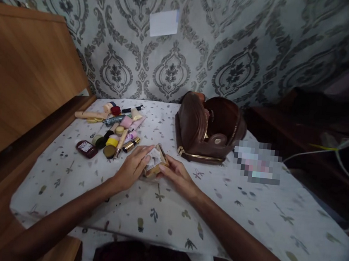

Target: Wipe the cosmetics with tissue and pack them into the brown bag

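Near the middle of the table, a small gold-edged compact case [154, 170] is held between both hands. My left hand [131, 167] is closed on its left side, with the fingers over a whitish piece on top. My right hand [179, 176] grips the right side, thumb on the near gold edge. Just left of the hands lies a black and gold tube [131, 144]. Beyond it is a spread of cosmetics, with a yellow jar [112, 141], a pink-capped tube [126, 121] and a dark red bottle [87, 149].
A brown zippered bag [190, 126] stands gaping at the back, right of centre. A blurred, pixelated item [257, 162] lies to its right. Wooden furniture [27, 73] borders the patterned tablecloth [92, 205] on the left. White cables [312, 151] hang at the right.
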Demonstrator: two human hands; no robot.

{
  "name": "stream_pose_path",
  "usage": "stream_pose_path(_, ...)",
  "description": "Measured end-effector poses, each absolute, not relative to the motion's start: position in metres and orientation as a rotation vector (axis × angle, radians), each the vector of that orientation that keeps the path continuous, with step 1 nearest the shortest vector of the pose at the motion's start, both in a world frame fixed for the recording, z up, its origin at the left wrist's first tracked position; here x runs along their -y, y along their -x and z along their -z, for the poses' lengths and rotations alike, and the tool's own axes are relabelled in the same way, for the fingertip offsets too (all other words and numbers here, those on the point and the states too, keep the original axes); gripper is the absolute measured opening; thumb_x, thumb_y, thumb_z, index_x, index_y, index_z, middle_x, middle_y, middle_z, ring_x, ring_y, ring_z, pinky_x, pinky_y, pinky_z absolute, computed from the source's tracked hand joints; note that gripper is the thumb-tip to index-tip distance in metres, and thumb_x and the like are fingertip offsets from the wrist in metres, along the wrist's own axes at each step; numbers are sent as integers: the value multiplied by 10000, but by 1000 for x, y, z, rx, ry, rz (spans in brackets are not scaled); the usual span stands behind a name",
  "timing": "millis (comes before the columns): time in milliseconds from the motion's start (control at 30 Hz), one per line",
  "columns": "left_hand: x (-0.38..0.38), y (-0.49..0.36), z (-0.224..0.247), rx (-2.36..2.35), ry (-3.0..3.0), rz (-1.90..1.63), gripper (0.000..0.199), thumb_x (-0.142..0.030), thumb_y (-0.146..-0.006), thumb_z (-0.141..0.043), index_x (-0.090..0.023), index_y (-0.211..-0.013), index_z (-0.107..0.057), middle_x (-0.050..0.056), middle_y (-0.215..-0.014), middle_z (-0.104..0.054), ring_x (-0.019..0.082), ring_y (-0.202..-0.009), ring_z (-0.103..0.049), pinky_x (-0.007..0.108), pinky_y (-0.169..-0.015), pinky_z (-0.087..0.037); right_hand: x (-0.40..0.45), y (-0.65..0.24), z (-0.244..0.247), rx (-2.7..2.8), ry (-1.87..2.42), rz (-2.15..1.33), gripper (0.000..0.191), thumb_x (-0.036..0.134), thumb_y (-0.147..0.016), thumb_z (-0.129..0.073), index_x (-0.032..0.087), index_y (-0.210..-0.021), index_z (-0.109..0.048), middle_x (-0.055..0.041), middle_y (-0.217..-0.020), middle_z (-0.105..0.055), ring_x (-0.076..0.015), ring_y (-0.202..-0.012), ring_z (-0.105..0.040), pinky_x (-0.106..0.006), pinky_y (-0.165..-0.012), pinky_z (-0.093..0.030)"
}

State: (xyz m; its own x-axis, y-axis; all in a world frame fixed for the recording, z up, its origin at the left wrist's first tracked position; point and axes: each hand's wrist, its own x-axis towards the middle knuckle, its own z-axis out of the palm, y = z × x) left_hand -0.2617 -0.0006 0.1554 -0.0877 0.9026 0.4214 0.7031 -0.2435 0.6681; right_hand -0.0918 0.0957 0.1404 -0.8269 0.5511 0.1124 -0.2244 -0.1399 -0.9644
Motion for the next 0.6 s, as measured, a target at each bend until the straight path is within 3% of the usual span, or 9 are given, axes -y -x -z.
stream_pose_path(133,-1,269,-151,-1922,-1971,-1256,381,-299,-1014,-402,-178,-1308,-612,112,-1158,-565,236,-1121,-548,399,-995,-450,-95,90,-139,1768,418,-1952,438,478,-831,-711,182,-1147,-645,-18,-891,-677,-156,-755,-617,-277,-711,-532)
stream_pose_path(233,-5,273,-152,-1929,-1974,-1316,333,-273,-995,-445,-170,-1252,-629,93,-1069,-587,226,-1048,-568,381,-948,-467,-93,91,-136,1849,384,-1932,590,453,-846,-701,195,-1351,-538,-42,-1048,-679,-180,-889,-639,-298,-798,-536)
stream_pose_path(367,-10,277,-156,-1876,-1974,-1374,246,-255,-975,-496,-157,-1148,-641,88,-1054,-634,233,-1061,-580,383,-956,-456,-90,92,-133,2006,335,-1781,599,431,-872,-677,180,-1386,-503,-59,-1139,-651,-202,-1028,-612,-336,-937,-496)
stream_pose_path(467,-10,275,-159,-1826,-2043,-1359,220,-239,-978,-502,-165,-1120,-654,74,-1006,-627,215,-1008,-587,365,-917,-467,-89,92,-136,2093,326,-1669,516,427,-899,-633,174,-1337,-528,-46,-1044,-650,-189,-941,-608,-321,-857,-514)
stream_pose_path(600,-2,268,-162,-1761,-2324,-1322,230,-201,-983,-493,-191,-1139,-661,88,-1086,-588,202,-1021,-559,356,-892,-476,-87,90,-140,2189,377,-1471,427,388,-906,-596,152,-1258,-546,-6,-851,-600,-154,-747,-553,-273,-677,-486)
